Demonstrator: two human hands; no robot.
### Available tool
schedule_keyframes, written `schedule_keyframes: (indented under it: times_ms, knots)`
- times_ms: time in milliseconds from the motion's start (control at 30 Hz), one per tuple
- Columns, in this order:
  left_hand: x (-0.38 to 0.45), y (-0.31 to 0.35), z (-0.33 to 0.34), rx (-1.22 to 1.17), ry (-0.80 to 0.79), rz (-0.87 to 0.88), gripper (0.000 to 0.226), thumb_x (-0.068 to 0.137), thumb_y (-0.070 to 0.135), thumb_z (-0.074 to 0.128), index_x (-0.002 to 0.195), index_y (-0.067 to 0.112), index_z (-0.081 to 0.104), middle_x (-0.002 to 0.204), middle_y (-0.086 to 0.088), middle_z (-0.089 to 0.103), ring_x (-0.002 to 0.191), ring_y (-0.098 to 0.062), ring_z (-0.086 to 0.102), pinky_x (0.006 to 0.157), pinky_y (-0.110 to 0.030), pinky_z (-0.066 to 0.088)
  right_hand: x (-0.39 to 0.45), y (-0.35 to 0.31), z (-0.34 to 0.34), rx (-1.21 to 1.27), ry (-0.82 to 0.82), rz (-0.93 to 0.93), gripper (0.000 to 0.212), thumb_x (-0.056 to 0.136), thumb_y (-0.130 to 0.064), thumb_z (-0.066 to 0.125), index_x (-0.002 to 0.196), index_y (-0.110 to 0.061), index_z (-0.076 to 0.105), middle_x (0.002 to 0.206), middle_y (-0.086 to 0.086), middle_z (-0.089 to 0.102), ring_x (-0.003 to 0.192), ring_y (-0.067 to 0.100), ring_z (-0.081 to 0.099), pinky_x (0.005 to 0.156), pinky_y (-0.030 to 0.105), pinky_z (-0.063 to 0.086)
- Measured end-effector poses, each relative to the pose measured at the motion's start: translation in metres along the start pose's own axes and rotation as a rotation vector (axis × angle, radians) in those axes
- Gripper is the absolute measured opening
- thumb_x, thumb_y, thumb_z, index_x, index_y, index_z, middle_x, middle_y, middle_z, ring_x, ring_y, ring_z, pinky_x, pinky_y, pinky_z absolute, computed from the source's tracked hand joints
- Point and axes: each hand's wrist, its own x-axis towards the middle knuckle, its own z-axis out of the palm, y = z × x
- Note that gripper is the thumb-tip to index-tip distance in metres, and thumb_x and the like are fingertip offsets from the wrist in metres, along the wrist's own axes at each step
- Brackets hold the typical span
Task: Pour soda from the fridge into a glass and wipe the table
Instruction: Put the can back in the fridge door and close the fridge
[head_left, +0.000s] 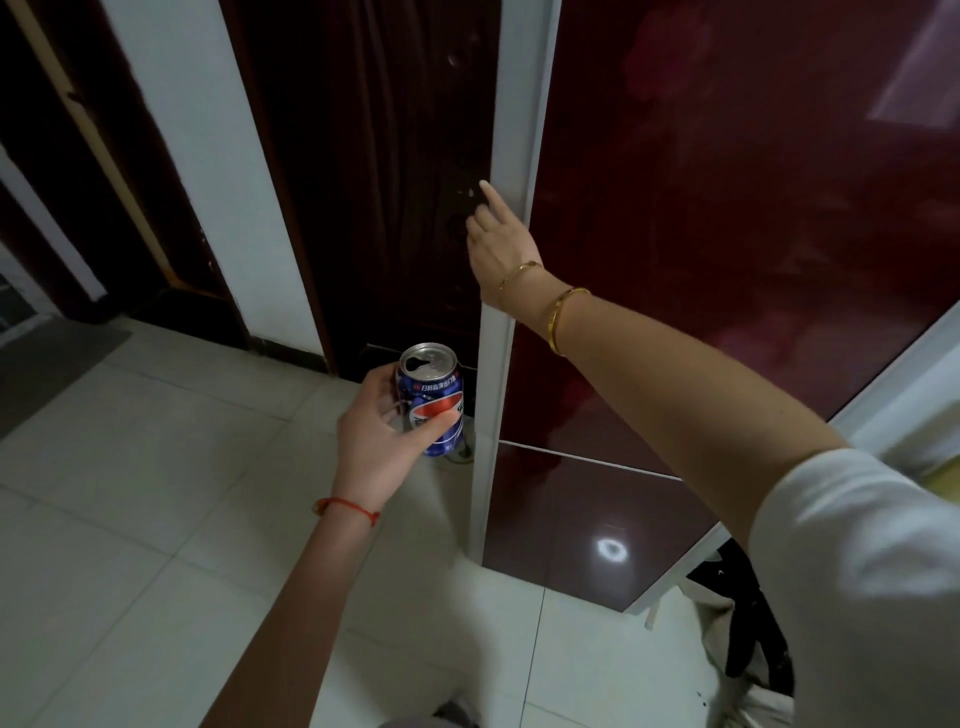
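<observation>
A: How is the can being held?

B: It is gripped upright by the left hand, with the thumb across the front of the label and the fingers curled round the far side. The top is already opened, so it is probably kept level to stop soda spilling.

A: And the right hand?

B: It is stretched forward and up, well above the can, with the fingers straight and nothing held. The fingertips are laid at the white edge of the fridge door, the dark red glossy panel just to the right of that hand. Whether the edge is actually being pressed or only touched cannot be told.

A: Why is it placed there?

B: Most likely so the door can be pushed shut with 1 hand while the other is kept busy with the can. The door looks closed or nearly so; no gap into the fridge is seen.

A: How far along is the job?

B: The soda is judged to be already out of the fridge. No glass and no table are in view, only the pale tiled floor beneath both hands, so pouring and wiping are not yet done.
</observation>
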Motion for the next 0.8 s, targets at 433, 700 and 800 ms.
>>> schedule_keyframes:
  times_ms: [433,700,800]
  knots:
    - [-0.11,0.02,-0.035,0.034,-0.059,0.019,0.066,0.064,0.022,0.089,0.122,0.022,0.058,0.116,0.009,0.066,0.106,-0.004,0.063,0.095,-0.026,0.05,-0.166,-0.037,-0.063,0.288,0.324,0.078,0.044,0.094,-0.016,0.037,0.131,0.002,0.055,0.133,0.017,0.057,0.136,0.037,0.041,0.121,0.05,0.004]
    - [-0.187,0.032,-0.066,-0.01,-0.151,0.029,0.067,0.065,0.015,0.088,0.122,0.023,0.055,0.113,0.013,0.063,0.103,0.004,0.06,0.088,-0.015,0.048,-0.269,-0.051,-0.096,0.403,0.345,0.185,0.043,0.091,-0.01,0.036,0.125,0.006,0.057,0.132,0.023,0.055,0.138,0.039,0.038,0.121,0.054,0.017]
    - [-0.206,0.034,-0.071,-0.027,-0.181,0.045,0.071,0.064,0.013,0.088,0.126,0.019,0.054,0.117,0.009,0.063,0.107,-0.002,0.06,0.092,-0.02,0.048,-0.305,-0.052,-0.104,0.415,0.364,0.241,0.039,0.093,-0.008,0.037,0.121,0.006,0.059,0.127,0.021,0.058,0.135,0.038,0.042,0.121,0.052,0.016]
